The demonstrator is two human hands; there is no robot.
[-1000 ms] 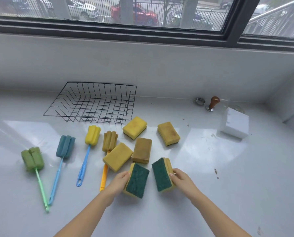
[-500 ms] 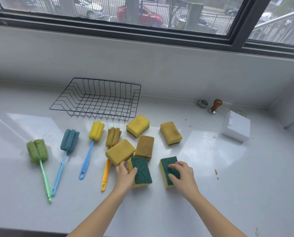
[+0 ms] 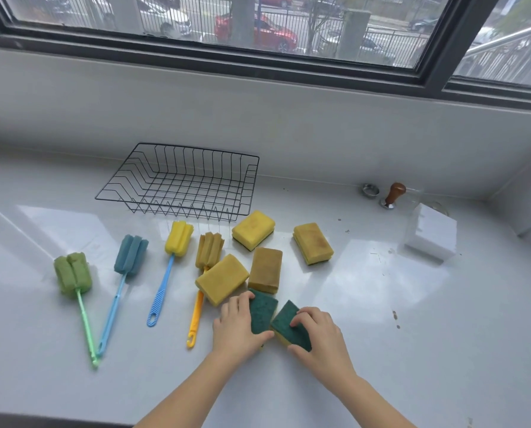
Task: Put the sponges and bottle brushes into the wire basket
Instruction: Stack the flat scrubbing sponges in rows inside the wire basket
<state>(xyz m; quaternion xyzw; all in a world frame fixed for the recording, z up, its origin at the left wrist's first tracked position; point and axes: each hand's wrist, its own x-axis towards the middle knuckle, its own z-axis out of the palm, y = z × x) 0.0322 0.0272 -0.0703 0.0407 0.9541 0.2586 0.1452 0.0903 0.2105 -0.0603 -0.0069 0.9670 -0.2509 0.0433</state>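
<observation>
My left hand (image 3: 238,327) grips a green-topped sponge (image 3: 262,310) lying on the counter. My right hand (image 3: 318,333) grips a second green-topped sponge (image 3: 285,322) beside it; the two sponges touch. Behind them lie several yellow sponges (image 3: 222,278) (image 3: 265,268) (image 3: 253,230) (image 3: 313,242). To the left lie bottle brushes with a green (image 3: 72,273), blue (image 3: 130,251), yellow (image 3: 178,233) and brownish (image 3: 210,248) foam head. The black wire basket (image 3: 177,180) stands at the back with nothing in it.
A white box (image 3: 432,239) sits at the right near the wall corner. A wooden-handled tamper (image 3: 392,196) and a small metal ring (image 3: 370,189) stand by the back wall. The counter's front edge runs along the bottom left.
Both green-topped sponges went from tilted up on edge to flat on the counter. My hands slid them closer together until they touch.
</observation>
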